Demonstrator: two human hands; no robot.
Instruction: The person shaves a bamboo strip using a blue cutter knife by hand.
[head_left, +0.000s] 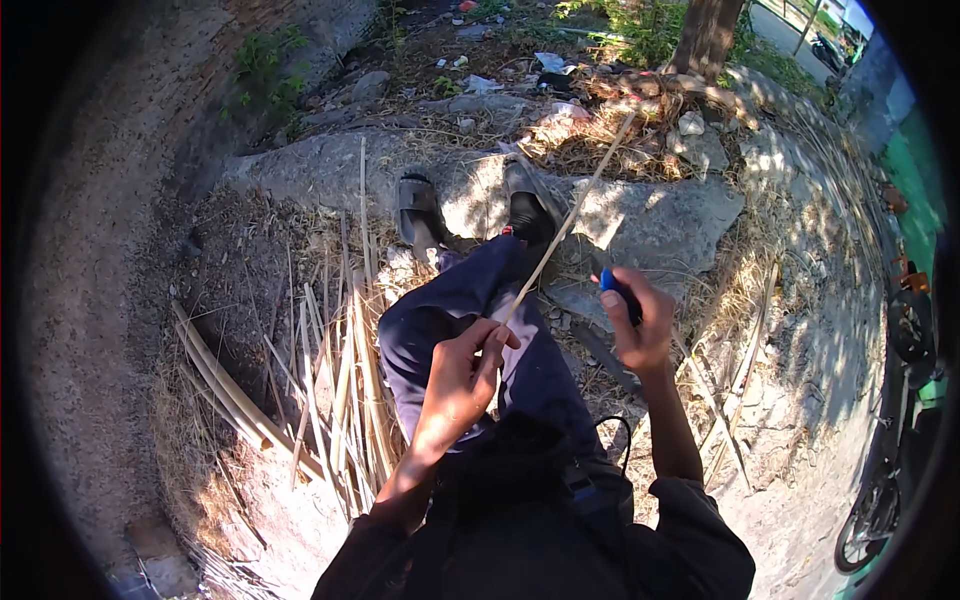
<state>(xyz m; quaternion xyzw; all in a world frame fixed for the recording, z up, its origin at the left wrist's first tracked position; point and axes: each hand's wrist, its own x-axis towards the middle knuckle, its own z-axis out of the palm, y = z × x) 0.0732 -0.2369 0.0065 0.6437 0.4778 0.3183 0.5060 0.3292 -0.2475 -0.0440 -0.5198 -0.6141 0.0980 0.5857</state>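
Note:
A long, thin bamboo strip [572, 213] slants up and away to the right across my legs. Its near end is pinched between the thumb and fingers of my left hand [465, 372], above my thigh. To the right of the strip, my right hand [645, 322] is closed around a tool with a blue and black handle [612, 285]. The tool's working end is too dark and small to make out. My right hand is apart from the strip.
Many split bamboo strips [350, 385] lie at my left, with thicker pieces [215, 375] beyond them. My sandalled feet rest by a stone ledge [660, 225]. A tree trunk [706, 40] and litter [485, 84] are farther off. A rough wall [100, 250] rises at left; a motorcycle [870, 525] stands at right.

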